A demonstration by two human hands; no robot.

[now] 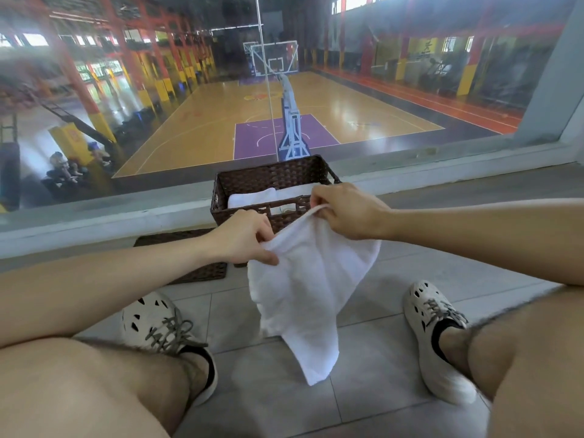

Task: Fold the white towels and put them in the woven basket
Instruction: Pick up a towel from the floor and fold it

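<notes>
A white towel (303,289) hangs unfolded in the air between my knees, its lower corner near the tiled floor. My left hand (245,237) pinches its upper left edge, and my right hand (343,211) grips the upper right corner a little higher. Just beyond my hands stands the dark brown woven basket (271,175) on the floor by the window. Inside it lies a folded white towel (252,197), partly hidden by the basket's near wall and by my right hand.
A dark woven mat or lid (196,270) lies flat on the floor left of the basket. My two feet in white shoes (158,327) (433,314) rest on grey tiles on either side. A glass window wall (126,197) rises right behind the basket.
</notes>
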